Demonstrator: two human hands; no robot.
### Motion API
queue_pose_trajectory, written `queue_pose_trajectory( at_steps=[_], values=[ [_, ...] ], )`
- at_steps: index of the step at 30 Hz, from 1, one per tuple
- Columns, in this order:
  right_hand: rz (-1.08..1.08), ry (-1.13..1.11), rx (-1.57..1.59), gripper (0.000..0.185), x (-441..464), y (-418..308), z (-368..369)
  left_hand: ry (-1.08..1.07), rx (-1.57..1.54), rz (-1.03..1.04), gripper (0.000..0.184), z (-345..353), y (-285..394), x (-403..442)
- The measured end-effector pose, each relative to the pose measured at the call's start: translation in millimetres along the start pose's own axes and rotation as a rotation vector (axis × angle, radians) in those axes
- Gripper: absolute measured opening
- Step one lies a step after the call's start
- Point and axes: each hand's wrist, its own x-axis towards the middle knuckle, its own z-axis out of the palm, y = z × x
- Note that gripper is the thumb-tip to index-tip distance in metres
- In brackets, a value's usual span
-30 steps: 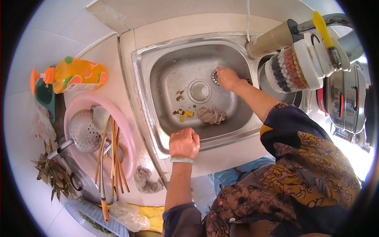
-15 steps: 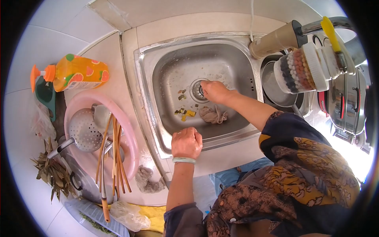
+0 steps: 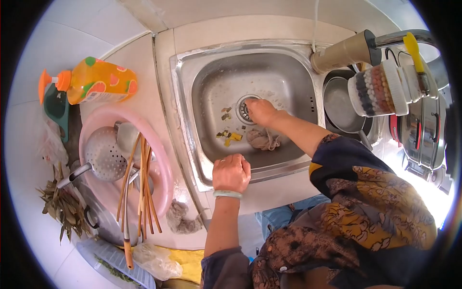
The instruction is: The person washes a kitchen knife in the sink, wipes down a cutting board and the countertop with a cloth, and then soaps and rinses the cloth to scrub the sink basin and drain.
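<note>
My right hand [image 3: 260, 112] reaches down into the steel sink [image 3: 219, 72], its fingers pinched over the drain strainer [image 3: 243, 113], with the fingertips partly hidden. Just below that hand lies a crumpled wet greyish-beige cloth [image 3: 263, 139]. Yellow and dark food scraps [image 3: 233, 137] are scattered on the sink floor to the left of the cloth. My left hand [image 3: 232, 173], with a pale bangle [image 3: 227, 194] at the wrist, is closed in a fist over the sink's front rim. Whatever its curled fingers may hold is out of sight.
Left of the sink stands a pink basin [image 3: 168, 180] with a perforated ladle [image 3: 107, 154] and chopsticks [image 3: 146, 185]. An orange pump bottle [image 3: 103, 79] lies behind it. A grey scouring pad [image 3: 183, 219] rests nearby. Pans [image 3: 339, 103] and a jar [image 3: 375, 89] are on the right.
The whole view has shifted slightly. My right hand stays at the drain and my left hand remains a fist at the front rim.
</note>
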Motion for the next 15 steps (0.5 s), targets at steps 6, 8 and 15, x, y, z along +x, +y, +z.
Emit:
queue_pose_trajectory(
  at_steps=[6,8,15],
  values=[
    [-0.014,0.021,0.023,0.016,-1,2,2,0.012,-0.007,-0.002,0.008,2,0,0],
    [-0.017,0.016,0.020,0.016,-3,3,6,0.012,-0.009,-0.001,0.008,2,0,-2],
    [0.057,-0.069,0.010,0.022,4,-2,-3,0.022,0.001,0.009,0.009,1,0,2]
  ],
)
